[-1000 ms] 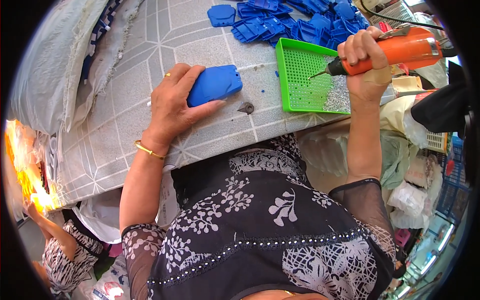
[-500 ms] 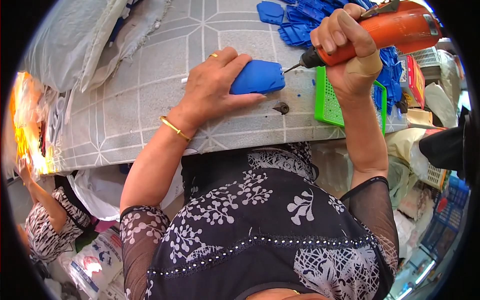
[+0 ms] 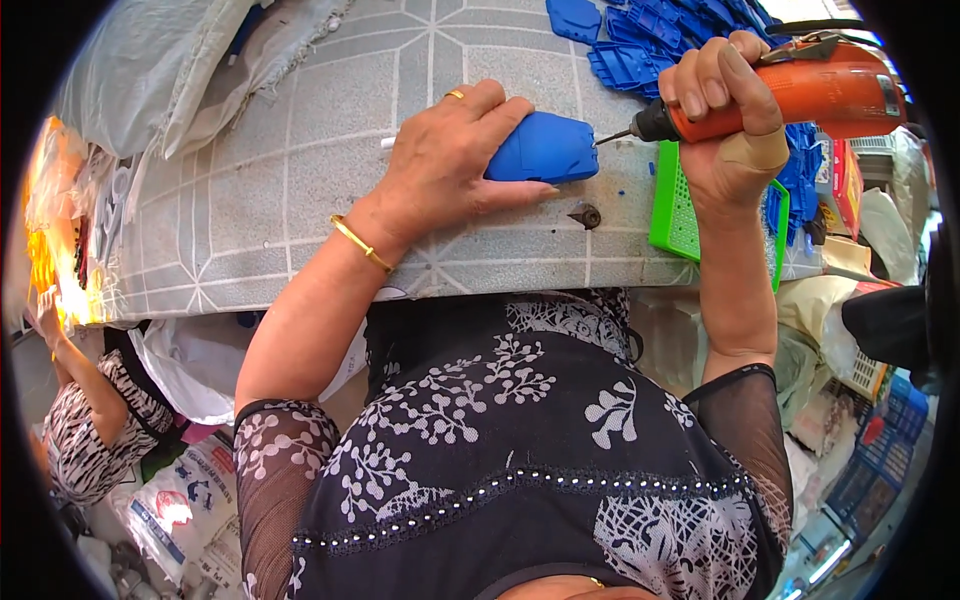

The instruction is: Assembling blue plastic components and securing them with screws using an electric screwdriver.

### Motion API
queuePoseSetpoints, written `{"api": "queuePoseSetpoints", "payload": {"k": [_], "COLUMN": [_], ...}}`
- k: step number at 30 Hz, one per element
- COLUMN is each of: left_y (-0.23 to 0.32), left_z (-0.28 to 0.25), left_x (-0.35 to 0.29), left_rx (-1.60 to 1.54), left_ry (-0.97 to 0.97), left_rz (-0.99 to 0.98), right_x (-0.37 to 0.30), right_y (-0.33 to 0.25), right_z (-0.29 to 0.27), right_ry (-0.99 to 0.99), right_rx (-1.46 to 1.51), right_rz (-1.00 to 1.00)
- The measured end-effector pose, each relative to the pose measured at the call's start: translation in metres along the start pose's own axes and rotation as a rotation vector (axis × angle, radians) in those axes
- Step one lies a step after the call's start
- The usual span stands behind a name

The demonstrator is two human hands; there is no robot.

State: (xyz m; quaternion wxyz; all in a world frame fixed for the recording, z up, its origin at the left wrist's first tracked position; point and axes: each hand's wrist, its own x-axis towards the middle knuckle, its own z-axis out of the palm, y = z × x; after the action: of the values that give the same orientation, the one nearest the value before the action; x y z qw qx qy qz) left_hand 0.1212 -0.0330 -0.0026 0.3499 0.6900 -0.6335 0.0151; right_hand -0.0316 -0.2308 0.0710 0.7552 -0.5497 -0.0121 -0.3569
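Note:
My left hand is wrapped over a blue plastic housing and presses it against the table. A thin white rod sticks out beyond the hand's left side. In my right hand is an orange electric screwdriver, lying nearly level. Its thin bit meets the right end of the housing, at a small notch. Whether a screw sits at the tip is too small to tell. A small dark pointed metal piece lies on the table just below the housing.
A green perforated basket stands under my right forearm. Blue plastic parts are heaped at the far right, with a red box beyond. A whitish sack covers the far left. Another person is at the left edge.
Both hands, the housing and the screwdriver keep their arrangement, bit at the housing's end. The whole scene has shifted slightly rightward in the picture.

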Motion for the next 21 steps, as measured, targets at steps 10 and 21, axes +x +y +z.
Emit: {"api": "queuePoseSetpoints", "payload": {"k": [10, 21], "left_y": [0.001, 0.009], "left_z": [0.001, 0.004], "left_x": [0.000, 0.004], "left_rx": [0.015, 0.103], "left_ry": [0.015, 0.010], "left_rz": [0.039, 0.062], "right_x": [-0.006, -0.013], "right_y": [0.004, 0.011], "right_z": [0.007, 0.011], "right_ry": [0.040, -0.032], "right_rx": [-0.076, -0.141], "right_rz": [0.008, -0.041]}}
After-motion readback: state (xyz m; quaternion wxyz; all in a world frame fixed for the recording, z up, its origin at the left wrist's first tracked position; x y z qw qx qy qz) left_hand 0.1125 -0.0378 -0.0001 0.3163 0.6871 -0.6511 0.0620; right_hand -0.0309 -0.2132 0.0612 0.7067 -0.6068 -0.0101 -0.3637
